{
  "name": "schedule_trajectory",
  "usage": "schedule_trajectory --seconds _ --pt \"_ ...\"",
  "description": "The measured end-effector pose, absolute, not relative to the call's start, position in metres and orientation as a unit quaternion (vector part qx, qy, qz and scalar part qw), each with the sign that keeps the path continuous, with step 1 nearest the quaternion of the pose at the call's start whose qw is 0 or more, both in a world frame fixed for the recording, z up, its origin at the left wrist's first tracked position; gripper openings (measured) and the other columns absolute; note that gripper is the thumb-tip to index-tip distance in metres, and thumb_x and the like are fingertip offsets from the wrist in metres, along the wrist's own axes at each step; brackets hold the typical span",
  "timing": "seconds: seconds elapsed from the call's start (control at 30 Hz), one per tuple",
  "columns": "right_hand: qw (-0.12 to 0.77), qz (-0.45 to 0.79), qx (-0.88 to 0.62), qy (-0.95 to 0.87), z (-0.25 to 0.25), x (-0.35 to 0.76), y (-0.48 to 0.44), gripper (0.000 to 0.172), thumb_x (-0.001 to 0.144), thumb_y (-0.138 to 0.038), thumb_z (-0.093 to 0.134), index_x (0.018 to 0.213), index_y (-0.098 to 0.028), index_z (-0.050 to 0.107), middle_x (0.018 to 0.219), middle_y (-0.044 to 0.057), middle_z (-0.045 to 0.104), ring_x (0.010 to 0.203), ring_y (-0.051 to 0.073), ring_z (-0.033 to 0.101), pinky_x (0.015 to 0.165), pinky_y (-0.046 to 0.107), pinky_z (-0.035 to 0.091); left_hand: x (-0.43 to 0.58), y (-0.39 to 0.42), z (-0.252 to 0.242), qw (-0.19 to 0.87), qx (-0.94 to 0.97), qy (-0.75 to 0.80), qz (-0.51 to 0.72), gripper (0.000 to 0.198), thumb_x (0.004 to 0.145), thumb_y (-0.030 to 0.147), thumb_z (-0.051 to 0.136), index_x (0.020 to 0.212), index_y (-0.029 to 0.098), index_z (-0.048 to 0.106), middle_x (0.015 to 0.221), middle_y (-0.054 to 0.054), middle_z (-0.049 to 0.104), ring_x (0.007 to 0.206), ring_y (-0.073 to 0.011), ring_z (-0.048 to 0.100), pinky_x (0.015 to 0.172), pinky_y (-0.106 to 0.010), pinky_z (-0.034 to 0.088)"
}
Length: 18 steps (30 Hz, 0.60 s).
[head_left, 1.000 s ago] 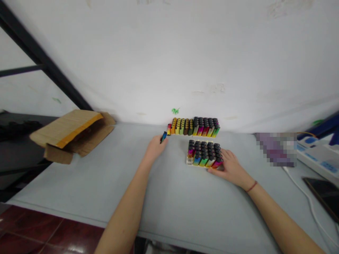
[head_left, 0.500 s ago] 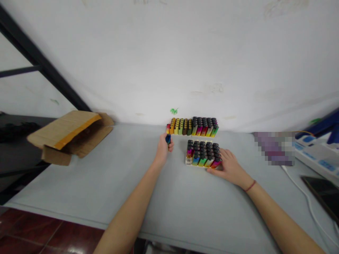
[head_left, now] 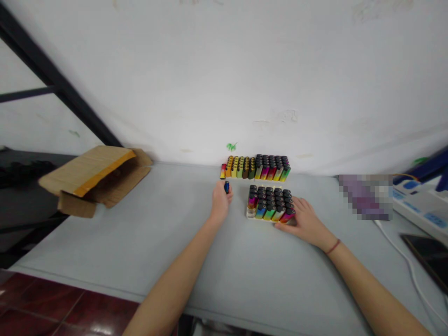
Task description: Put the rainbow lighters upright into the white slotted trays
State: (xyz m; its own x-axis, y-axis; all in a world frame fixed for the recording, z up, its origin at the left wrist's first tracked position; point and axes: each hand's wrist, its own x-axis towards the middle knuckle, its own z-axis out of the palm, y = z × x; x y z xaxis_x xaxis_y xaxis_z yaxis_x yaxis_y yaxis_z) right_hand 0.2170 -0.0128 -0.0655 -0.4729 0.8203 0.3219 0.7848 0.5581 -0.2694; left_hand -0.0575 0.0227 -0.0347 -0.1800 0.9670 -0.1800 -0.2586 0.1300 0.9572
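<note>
- Two packs of lighters stand close to my fingers, so a careless nudge is the main risk. The near block of black-capped, rainbow-coloured lighters point(head_left: 269, 203) stands upright and tightly packed in its pale tray. A push from my right hand point(head_left: 304, 220) could, I judge, tip the outer ones or slide the lot across the smooth grey table point(head_left: 140, 242).
- My left hand point(head_left: 221, 204) grips the small blue plastic lighter point(head_left: 227, 187) only at the fingertips. If that grip loosens, the lighter could drop and roll, or knock the long row of capped lighters point(head_left: 255, 167) standing against the white wall.
- My left hand is closed round the blue lighter and holds it upright just above the table, between the wall row and the near block's left edge, touching neither.
- My right hand lies open, fingers spread, touching the near block's right front corner. It is well apart from the blue lighter, with the block between my hands.
- An open brown cardboard box point(head_left: 94, 175) lies far to the left.
</note>
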Motion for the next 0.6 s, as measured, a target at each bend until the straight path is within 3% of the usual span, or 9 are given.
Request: schedule_trajectory --seconds 0.27,0.6 --pt "0.206 0.035 -0.472 -0.857 -0.066 0.217 -0.012 0.076 0.083 -0.072 0.055 0.131 -0.013 0.053 0.128 0.021 0.06 0.118 0.037 0.053 0.103 0.056 0.04 -0.052 0.018 -0.017 0.532 0.235 0.518 0.627 0.039 0.093 0.039 0.029 0.06 0.021 0.036 0.044 0.008 0.024 0.036 -0.0064 0.019 0.038 -0.018 0.015" --pt "0.208 0.032 -0.472 -0.856 -0.068 0.218 -0.012 0.075 0.083 -0.07 0.056 0.134 -0.016 0.052 0.13 0.02 0.059 0.12 0.037 0.053 0.104 0.057 0.039 -0.053 0.019 -0.014 0.532 0.227 0.53 0.62 0.035 0.092 0.035 0.027 0.06 0.022 0.035 0.045 0.008 0.024 0.035 -0.0065 0.018 0.038 -0.019 0.014"
